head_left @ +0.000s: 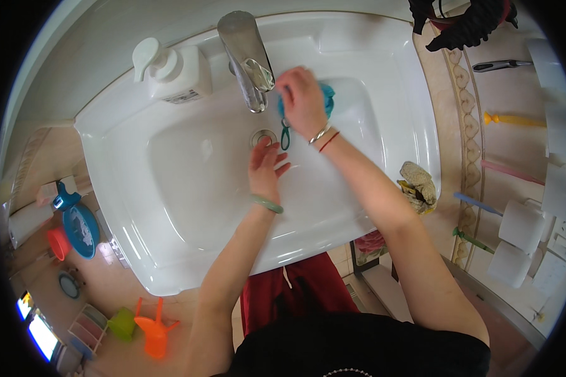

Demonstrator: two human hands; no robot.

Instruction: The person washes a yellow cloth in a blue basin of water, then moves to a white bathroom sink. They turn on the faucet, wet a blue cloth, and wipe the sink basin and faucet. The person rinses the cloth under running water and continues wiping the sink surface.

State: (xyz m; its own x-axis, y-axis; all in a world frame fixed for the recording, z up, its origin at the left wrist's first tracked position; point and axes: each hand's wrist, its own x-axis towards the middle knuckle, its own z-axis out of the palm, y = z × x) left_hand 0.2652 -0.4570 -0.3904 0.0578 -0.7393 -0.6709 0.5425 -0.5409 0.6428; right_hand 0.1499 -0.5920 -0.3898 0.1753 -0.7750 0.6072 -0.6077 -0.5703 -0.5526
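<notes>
My left hand [266, 168] is over the white sink basin [201, 188] beside the drain [262, 136], palm turned up and fingers apart, holding nothing. A green bangle [267, 203] circles that wrist. My right hand [303, 103] is curled just right of the chrome faucet [251, 69], its fingers blurred and partly hidden. Behind and beneath it shows a bunched blue mesh bath puff [327, 97]. From the puff a dark green loop [285, 137] hangs toward the drain. Whether my right fingers grip the puff cannot be made out.
A white pump bottle [182, 75] stands left of the faucet. On the sink's right rim lies a crumpled grey and yellow cloth [417, 184]. Brushes hang along the right wall. On the lower left are a blue basin [80, 231] and an orange stool [155, 333].
</notes>
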